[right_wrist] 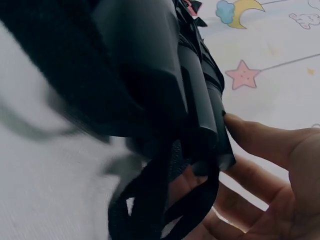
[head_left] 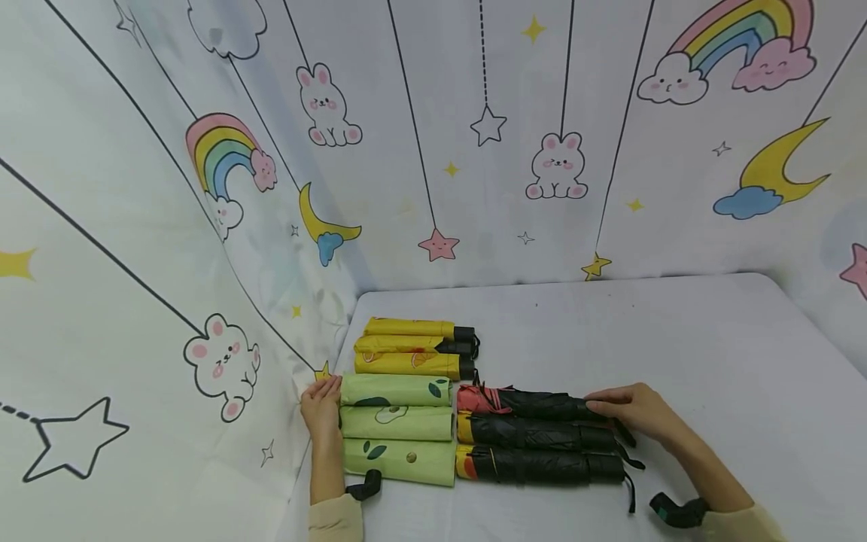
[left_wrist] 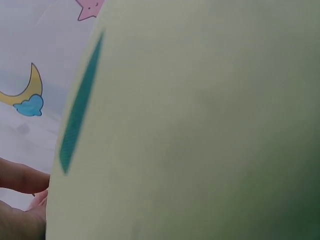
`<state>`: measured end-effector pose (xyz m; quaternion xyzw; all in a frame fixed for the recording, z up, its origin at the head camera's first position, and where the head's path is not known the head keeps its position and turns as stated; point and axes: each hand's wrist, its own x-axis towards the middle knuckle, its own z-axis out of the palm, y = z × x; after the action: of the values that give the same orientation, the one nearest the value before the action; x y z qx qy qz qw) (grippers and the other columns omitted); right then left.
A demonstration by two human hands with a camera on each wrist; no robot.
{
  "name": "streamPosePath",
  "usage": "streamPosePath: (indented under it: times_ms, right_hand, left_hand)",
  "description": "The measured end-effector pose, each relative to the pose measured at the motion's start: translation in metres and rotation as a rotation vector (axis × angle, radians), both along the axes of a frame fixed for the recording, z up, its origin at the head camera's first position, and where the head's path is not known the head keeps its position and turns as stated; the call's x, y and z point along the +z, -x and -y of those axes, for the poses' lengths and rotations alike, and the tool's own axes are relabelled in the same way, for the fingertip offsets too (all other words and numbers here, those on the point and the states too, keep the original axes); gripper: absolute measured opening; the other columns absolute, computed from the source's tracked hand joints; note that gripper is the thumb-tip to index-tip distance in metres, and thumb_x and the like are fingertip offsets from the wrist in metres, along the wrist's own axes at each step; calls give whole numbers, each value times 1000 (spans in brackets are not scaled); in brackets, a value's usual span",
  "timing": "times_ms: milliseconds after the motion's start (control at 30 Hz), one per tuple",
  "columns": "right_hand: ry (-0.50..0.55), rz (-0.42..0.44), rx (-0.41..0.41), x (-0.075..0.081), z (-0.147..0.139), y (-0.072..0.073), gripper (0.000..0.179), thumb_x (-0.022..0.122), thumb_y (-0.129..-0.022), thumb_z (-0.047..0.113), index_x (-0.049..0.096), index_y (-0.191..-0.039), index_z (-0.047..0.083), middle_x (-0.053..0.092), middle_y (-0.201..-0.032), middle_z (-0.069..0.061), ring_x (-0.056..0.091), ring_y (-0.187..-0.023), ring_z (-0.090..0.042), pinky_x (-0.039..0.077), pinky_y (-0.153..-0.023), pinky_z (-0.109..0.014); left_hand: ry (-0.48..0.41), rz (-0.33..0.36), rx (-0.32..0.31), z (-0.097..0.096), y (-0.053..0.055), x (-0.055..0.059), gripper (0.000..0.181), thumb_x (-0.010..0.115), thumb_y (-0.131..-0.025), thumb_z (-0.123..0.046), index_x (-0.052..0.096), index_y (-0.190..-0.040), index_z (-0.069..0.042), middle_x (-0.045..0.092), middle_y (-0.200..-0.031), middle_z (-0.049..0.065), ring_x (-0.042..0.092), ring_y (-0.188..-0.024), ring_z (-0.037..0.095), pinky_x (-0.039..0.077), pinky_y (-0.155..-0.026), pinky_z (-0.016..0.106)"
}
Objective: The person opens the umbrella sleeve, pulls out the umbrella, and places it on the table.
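Three light green folded umbrellas with leaf and avocado prints lie in a stack of rows on the table. My left hand is at the left end of the farthest green one, fingers extended against it. To the right lie three black folded umbrellas with red or yellow tips, their tips close to the green ones' right ends. My right hand pinches the handle end of the farthest, red-tipped black umbrella. In the right wrist view, a fingertip meets the black handle while other fingers pass behind it.
Behind the green row lie three yellow folded umbrellas with black handles. Black wrist straps trail from the black handles. A white cloth covers the table; printed curtains stand behind and at the left.
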<state>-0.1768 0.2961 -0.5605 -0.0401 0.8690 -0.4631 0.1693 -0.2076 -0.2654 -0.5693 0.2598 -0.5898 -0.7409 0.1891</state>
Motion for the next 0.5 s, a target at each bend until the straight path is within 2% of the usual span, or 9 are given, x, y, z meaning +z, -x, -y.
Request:
streamPosePath:
  times_ms: [200, 367, 433, 500]
  right_hand:
    - [-105, -76, 32, 4, 2, 0, 41, 68, -101, 43, 77, -125, 10, 77, -99, 0, 66, -89, -18, 55, -83, -41]
    - [-193, -177, 31, 7, 1, 1, 37, 68, -101, 43, 81, -116, 11, 78, -109, -13, 71, -101, -31, 59, -80, -49]
    - [-209, -201, 21, 8, 0, 3, 36, 69, -101, 41, 82, -114, 10, 77, -111, -17, 72, -95, -31, 59, -74, -47]
    - [-209, -204, 13, 10, -1, 4, 36, 70, -101, 40, 82, -112, 9, 78, -107, -16, 72, -85, -25, 58, -70, -42]
  left_hand:
    - [-14, -2, 0, 1, -1, 2, 51, 46, -102, 15, 28, -151, 16, 47, -148, 37, 51, -139, 42, 44, -114, 34]
    - [-30, -6, -4, 1, 0, 3, 51, 46, -103, 15, 27, -150, 17, 46, -148, 38, 50, -139, 43, 44, -114, 35]
    - [-37, -8, -4, 2, 1, 4, 51, 47, -103, 15, 28, -150, 17, 46, -148, 38, 51, -139, 42, 45, -113, 34]
    - [-42, -8, -4, 2, 1, 4, 51, 47, -102, 15, 28, -150, 16, 46, -148, 38, 51, -139, 42, 46, -112, 32]
